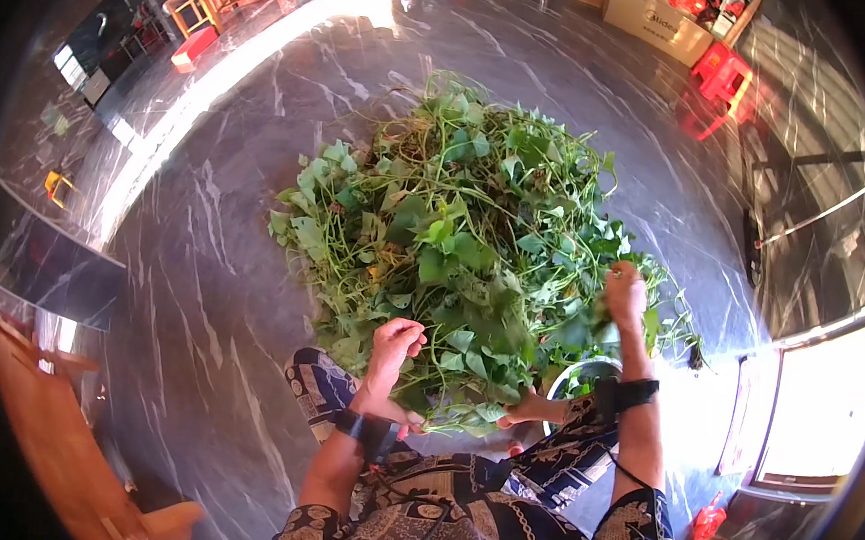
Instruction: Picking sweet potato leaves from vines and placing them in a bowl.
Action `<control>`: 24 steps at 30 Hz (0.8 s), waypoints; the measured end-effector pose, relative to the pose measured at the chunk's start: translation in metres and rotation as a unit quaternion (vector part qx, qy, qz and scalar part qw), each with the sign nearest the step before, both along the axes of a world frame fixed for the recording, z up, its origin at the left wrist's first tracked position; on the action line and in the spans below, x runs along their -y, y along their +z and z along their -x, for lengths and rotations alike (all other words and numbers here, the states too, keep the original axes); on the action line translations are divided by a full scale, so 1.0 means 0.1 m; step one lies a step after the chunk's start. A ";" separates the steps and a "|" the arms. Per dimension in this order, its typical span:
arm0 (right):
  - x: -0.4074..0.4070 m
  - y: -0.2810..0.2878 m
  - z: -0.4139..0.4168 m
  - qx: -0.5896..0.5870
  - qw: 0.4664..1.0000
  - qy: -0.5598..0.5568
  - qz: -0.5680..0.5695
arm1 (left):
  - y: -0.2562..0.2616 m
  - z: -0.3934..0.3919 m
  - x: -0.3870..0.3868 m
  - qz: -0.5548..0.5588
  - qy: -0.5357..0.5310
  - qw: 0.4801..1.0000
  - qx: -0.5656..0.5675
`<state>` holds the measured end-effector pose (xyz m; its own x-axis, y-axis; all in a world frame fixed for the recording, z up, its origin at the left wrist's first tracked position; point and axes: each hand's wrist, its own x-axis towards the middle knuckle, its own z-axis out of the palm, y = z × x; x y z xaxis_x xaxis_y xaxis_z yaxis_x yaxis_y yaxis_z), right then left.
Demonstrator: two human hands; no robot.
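A large heap of leafy green vines (472, 221) lies on the floor before me. My left hand (398, 341) is over the near left part of the heap, its fingers curled beside a stem; whether it grips that stem is unclear. At the heap's right edge is my right hand (626, 291), its fingers closed on blurred green leaves that hang below it. Beneath my right forearm stands a round, pale-rimmed container (557, 386) with green leaves inside, partly hidden by my arm and leg.
My bare feet and patterned trousers (562, 460) border the near side of the heap. Wooden furniture (65, 427) stands at the left. A red plastic stool (721, 72) and a cardboard box (654, 25) are at the far right. A red bag (708, 519) lies at the lower right.
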<state>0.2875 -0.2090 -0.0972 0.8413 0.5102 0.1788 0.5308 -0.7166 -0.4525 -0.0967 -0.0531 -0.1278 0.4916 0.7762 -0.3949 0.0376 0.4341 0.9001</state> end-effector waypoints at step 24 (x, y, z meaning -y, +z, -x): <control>0.73 -1.04 1.56 -0.282 0.954 0.090 0.043 | -0.87 0.04 -0.40 -0.364 -0.059 0.891 -0.267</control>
